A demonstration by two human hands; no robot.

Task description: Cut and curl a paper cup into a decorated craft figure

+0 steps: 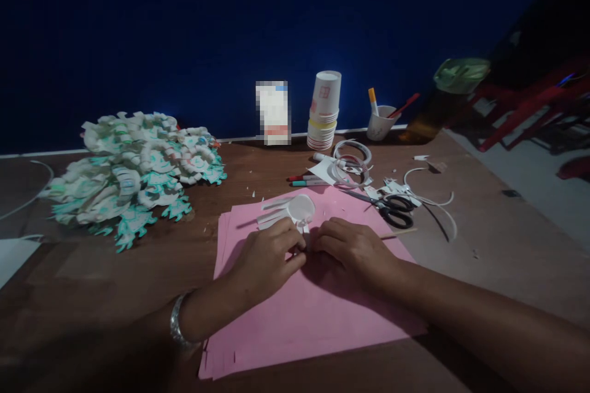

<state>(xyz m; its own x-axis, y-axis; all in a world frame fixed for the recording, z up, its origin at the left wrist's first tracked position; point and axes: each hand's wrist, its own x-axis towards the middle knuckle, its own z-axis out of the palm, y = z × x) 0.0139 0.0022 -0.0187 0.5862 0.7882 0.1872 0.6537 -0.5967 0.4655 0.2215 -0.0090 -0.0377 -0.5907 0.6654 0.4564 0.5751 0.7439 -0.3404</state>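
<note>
A white paper cup cut into strips (302, 206), with its round base showing, lies over the pink sheets (276, 331). My left hand (271, 252) has its fingers pinched on one of the cup's strips near the base. Close beside it, my right hand (353, 252) is closed too, with curled fingertips at the same strip. What lies right between the fingertips is mostly hidden. Behind my right hand, a thin wooden stick (401, 233) pokes out. Black-handled scissors (396, 209) rest just beyond that hand.
A heap of cut paper shapes with green drawings (152, 166) covers the left back. Stacked paper cups (326, 110) and a cup of pens (382, 123) stand along the wall. Tape rolls (353, 159), markers (306, 183) and paper scraps (394, 187) lie behind the sheets.
</note>
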